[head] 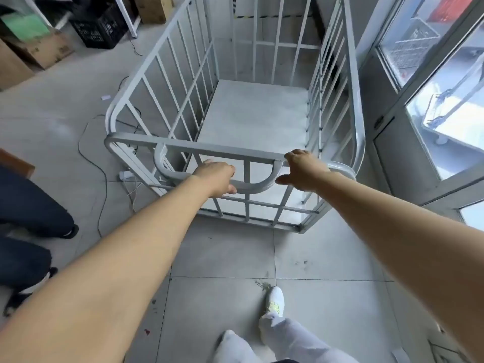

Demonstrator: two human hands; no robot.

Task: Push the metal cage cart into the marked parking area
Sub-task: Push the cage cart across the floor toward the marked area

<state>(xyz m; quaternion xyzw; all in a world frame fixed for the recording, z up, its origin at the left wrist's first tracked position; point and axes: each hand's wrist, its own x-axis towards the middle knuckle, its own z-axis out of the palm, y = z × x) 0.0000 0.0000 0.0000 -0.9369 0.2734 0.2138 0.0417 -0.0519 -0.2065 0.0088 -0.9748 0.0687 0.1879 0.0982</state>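
round the cart bars (222, 150), left fingers (230, 171), right fingers (295, 154)

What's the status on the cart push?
Left hand and right hand grip the cage cart handle. Cart empty, upright. Floor cable at its left side, glass door close on right.

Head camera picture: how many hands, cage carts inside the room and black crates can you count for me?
Hands: 2, the left hand and the right hand, both holding the cart's near rail
Metal cage cart: 1
Black plastic crate: 1
Total: 4
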